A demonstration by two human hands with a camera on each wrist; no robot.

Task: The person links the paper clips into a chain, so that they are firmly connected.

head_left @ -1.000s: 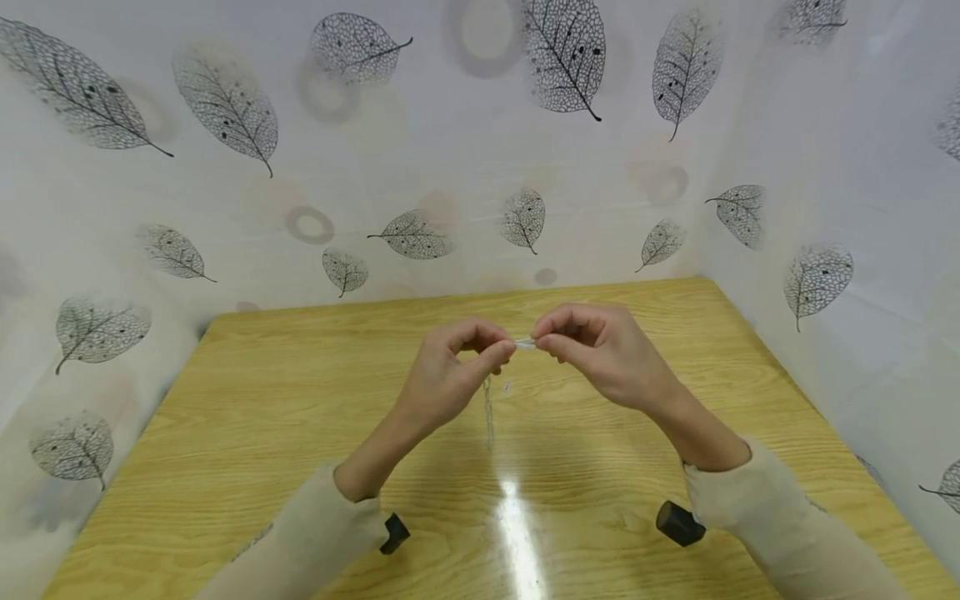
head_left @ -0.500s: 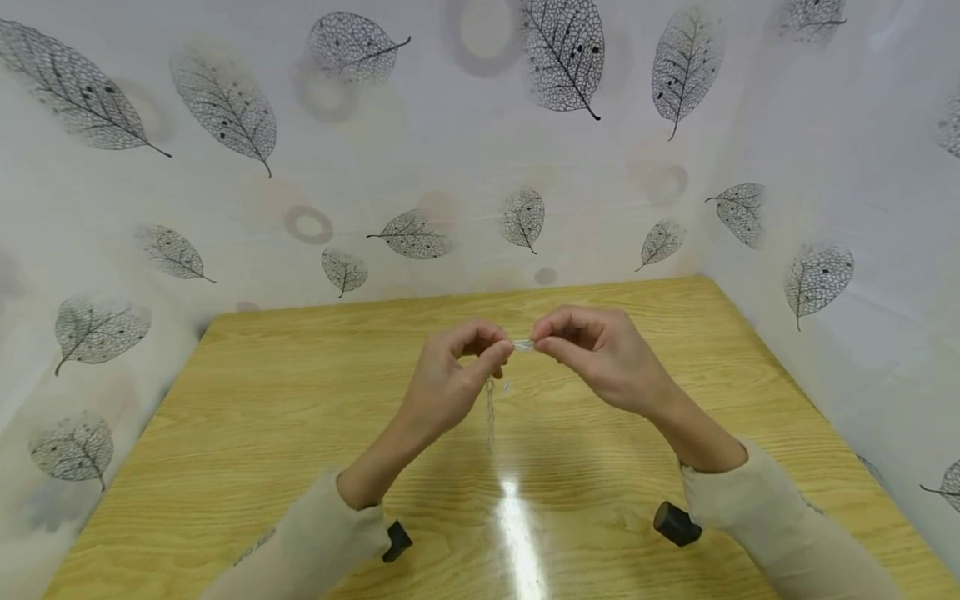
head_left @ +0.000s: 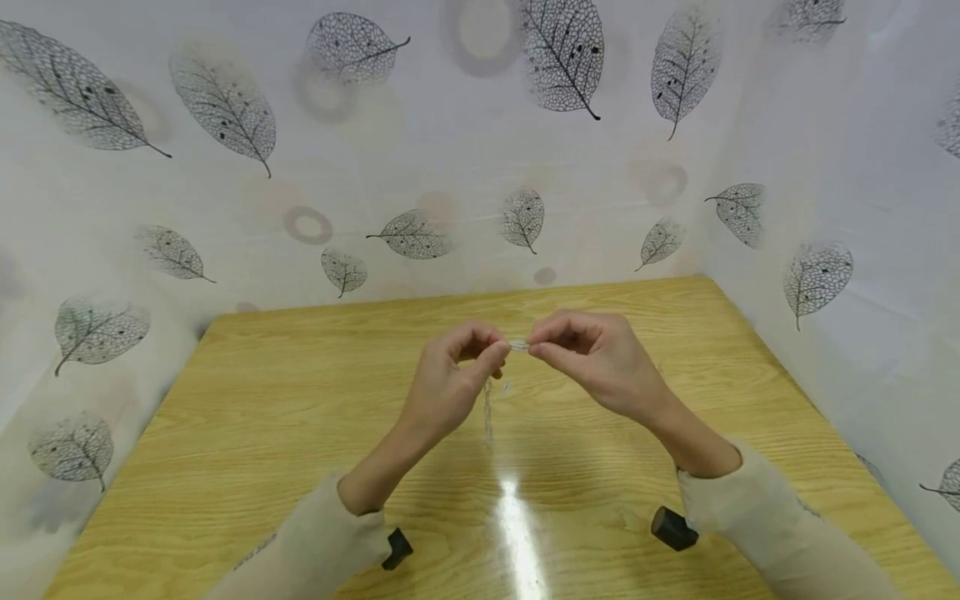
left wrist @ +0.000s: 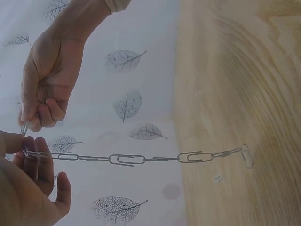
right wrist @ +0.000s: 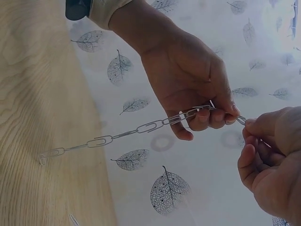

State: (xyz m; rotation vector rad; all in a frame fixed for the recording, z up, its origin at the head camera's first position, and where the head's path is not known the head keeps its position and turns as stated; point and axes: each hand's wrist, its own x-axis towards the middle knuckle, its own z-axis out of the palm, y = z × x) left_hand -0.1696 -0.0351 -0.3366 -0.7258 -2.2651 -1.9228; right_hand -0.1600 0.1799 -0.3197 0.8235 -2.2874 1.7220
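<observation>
Above the table, my left hand [head_left: 453,375] and right hand [head_left: 596,358] meet with fingertips almost together. A silvery paper clip [head_left: 518,345] bridges them, its ends pinched between thumb and finger on either side. From my left hand hangs a chain of linked paper clips [left wrist: 127,160], its lower end near the tabletop. The right wrist view shows the same chain [right wrist: 149,127] running from under the left fingers. Fingertips hide where the bridging clip meets the chain, so I cannot tell whether they are linked.
One loose paper clip [head_left: 506,387] lies on the wooden table [head_left: 300,400], just beyond the hanging chain. Leaf-patterned white cloth [head_left: 450,150] rises behind the table and along its sides. Dark camera mounts [head_left: 674,529] sit below the sleeves.
My right hand has shifted slightly left and down towards the left hand, so less of the bridging paper clip shows. The left hand and the chain have barely moved.
</observation>
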